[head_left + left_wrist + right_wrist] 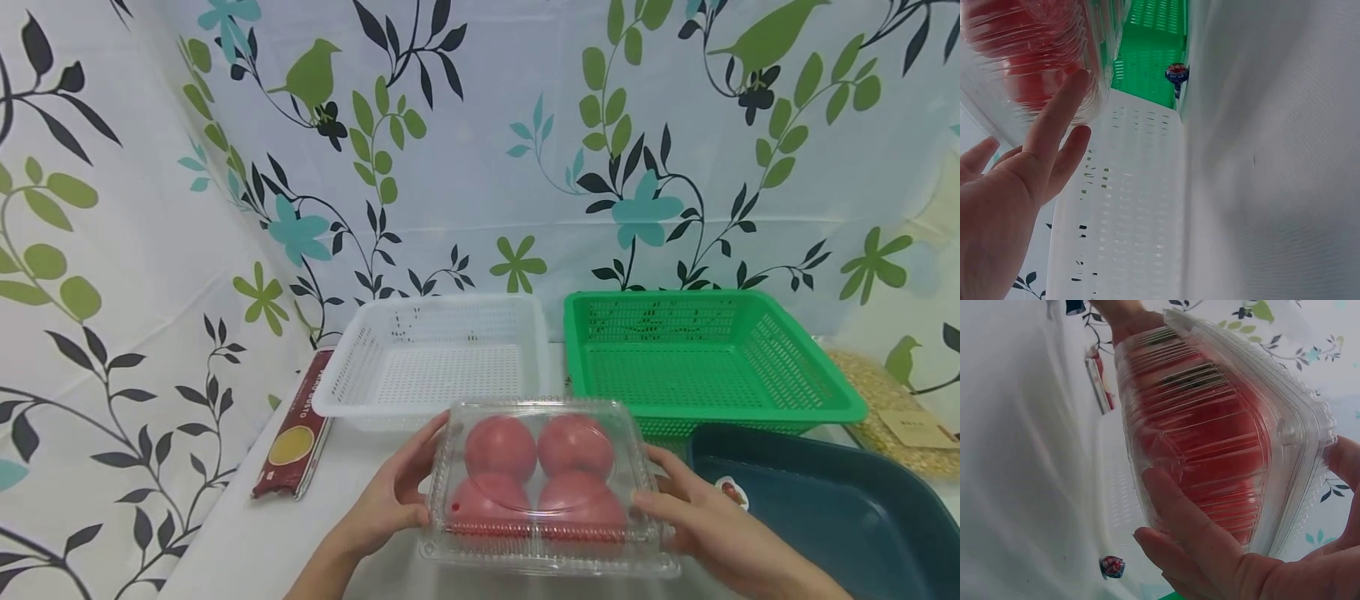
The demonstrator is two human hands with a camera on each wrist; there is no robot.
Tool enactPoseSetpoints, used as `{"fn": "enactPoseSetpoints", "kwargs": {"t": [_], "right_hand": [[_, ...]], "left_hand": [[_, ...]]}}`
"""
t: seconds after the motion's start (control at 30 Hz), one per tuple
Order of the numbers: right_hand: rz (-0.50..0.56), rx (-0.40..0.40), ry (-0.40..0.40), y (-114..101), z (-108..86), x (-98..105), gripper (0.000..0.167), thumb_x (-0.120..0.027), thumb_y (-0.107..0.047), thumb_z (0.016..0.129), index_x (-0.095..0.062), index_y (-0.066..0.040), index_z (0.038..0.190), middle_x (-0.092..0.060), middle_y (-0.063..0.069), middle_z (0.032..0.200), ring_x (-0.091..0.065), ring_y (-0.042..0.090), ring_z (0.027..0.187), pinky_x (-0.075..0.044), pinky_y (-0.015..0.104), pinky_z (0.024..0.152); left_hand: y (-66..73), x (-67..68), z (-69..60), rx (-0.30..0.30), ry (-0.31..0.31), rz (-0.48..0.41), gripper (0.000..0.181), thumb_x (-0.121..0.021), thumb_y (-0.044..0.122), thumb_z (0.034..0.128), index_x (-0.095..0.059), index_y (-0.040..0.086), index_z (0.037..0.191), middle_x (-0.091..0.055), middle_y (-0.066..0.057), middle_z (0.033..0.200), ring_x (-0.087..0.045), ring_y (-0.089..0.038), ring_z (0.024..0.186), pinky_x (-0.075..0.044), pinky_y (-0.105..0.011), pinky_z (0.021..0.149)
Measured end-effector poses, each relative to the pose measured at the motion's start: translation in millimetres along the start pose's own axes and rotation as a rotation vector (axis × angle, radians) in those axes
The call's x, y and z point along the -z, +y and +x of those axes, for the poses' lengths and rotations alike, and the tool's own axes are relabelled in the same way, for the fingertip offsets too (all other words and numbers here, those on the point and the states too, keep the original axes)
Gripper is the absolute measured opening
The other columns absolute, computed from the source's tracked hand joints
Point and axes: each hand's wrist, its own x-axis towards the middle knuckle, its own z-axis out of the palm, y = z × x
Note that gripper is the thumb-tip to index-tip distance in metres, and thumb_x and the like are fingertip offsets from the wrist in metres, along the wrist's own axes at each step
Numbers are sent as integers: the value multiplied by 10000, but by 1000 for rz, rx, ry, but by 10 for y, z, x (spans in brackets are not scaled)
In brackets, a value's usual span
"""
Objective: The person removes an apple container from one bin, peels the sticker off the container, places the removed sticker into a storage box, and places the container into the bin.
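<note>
A clear plastic clamshell box point(536, 492) holds several round, red fruits point(501, 450) that look like tomatoes. It is held off the white table, tilted so its lid faces the head camera. My left hand point(390, 496) grips its left edge, thumb at the near corner. On the opposite edge my right hand point(701, 521) holds it, thumb on the rim. The right wrist view shows the right fingers point(1191, 515) spread against the ribbed side of the box. In the left wrist view, the left fingers point(1054, 122) touch the box's side.
Behind the box stand a white basket point(352, 354) and a green basket point(817, 358). A dark blue tray point(825, 500) lies at right, near a bag of pale grains point(877, 392). A red-brown packet point(300, 425) lies at left. A lollipop point(1177, 74) is on the table.
</note>
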Motion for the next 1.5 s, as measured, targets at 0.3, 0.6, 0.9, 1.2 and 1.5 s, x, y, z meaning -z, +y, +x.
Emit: {"fn": "enactPoseSetpoints", "kwargs": {"t": [0.3,0.6,0.9,1.2,1.5], "right_hand": [[-27,92,91,-66,7,-52,679,-509,-175,1049,-97,-140,1587,-493,128,1354,-632,324,1094,-564,519,898],[1,77,168,-232,59,-138,718,-545,-175,1021,-99,-138,1582,-609,76,1253,-647,255,1076,-553,440,922],[-41,68,303,-350,153,-215,761,-582,-264,984,-144,-129,1592,-582,72,1252,-639,235,1054,-562,413,891],[-47,86,326,-438,333,-248,727,-574,-289,979,-208,-121,1584,-495,109,1348,-599,267,1087,-558,411,893],[-86,143,309,-686,557,-295,695,-561,-286,985,-241,-111,1576,-416,141,1395,-541,290,1136,-559,396,902]], "left_hand": [[124,-1,64,-27,-9,16,972,-751,414,908,-158,137,1626,-277,-239,1595,-397,-285,1407,-523,-476,978],[203,21,91,-47,25,19,891,-709,336,946,-167,131,1624,-285,-155,1621,-396,-262,1416,-496,-432,1024],[193,6,12,-30,265,127,626,-527,246,1032,-278,120,1591,-312,-237,1586,-463,-226,1376,-484,-354,1029],[115,24,-100,19,477,115,502,-377,66,1057,-294,17,1549,-416,-194,1525,-547,-210,1293,-541,-352,963],[-1,123,-301,20,642,67,469,-409,110,1089,-293,-44,1516,-559,-49,1398,-620,-236,1197,-570,-419,917]]}}
